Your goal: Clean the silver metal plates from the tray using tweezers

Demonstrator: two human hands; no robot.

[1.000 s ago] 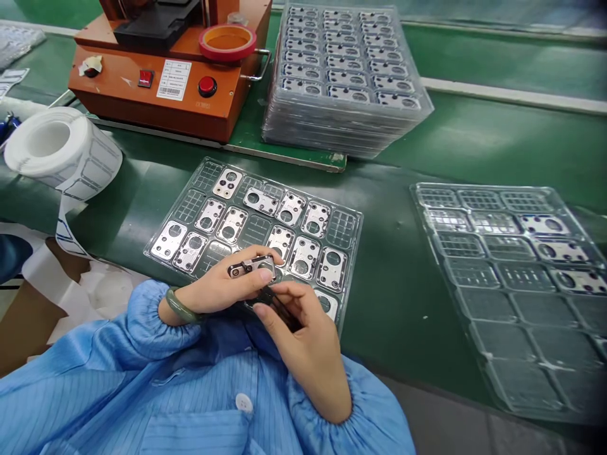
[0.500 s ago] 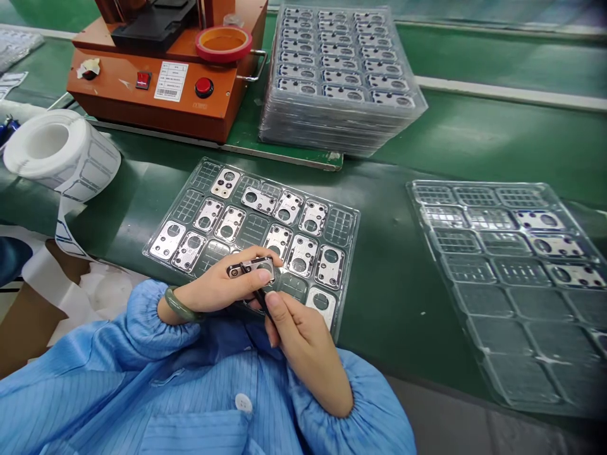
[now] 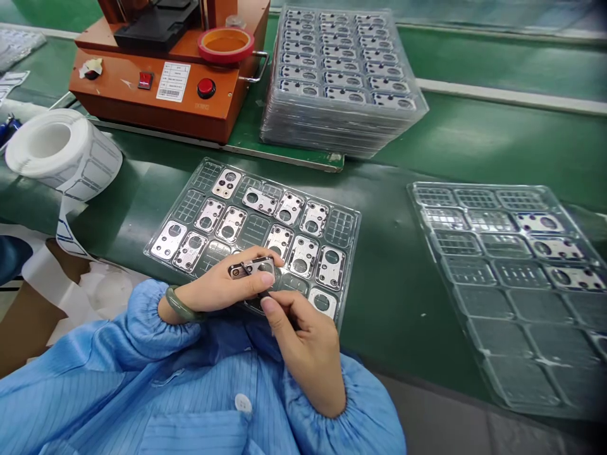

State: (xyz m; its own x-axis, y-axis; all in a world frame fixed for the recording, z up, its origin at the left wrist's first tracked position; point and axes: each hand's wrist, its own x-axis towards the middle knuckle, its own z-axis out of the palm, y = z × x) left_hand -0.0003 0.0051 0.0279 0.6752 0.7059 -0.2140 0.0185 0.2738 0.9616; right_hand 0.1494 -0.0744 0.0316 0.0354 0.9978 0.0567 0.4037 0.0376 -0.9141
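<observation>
White label roll (image 3: 64,151): on the worktop (image 3: 379,253), near its left end, strip trailing over the front edge. Orange machine (image 3: 156,82): behind the roll; red tape ring (image 3: 226,45) on top. Partly filled clear tray (image 3: 353,234): by the worktop's front edge, silvery plates in some pockets. Left hand (image 3: 237,278): green bangle at wrist; closed around one metal plate (image 3: 256,268), raised over the tray's front part. Right hand (image 3: 306,335): thumb and fingers pinched on a slim dark tool (image 3: 263,293), its tip at the plate. Stacked trays (image 3: 346,120): behind, filled with plates. Second clear tray (image 3: 516,303): towards the worktop's right end, three plates visible in its right column.
</observation>
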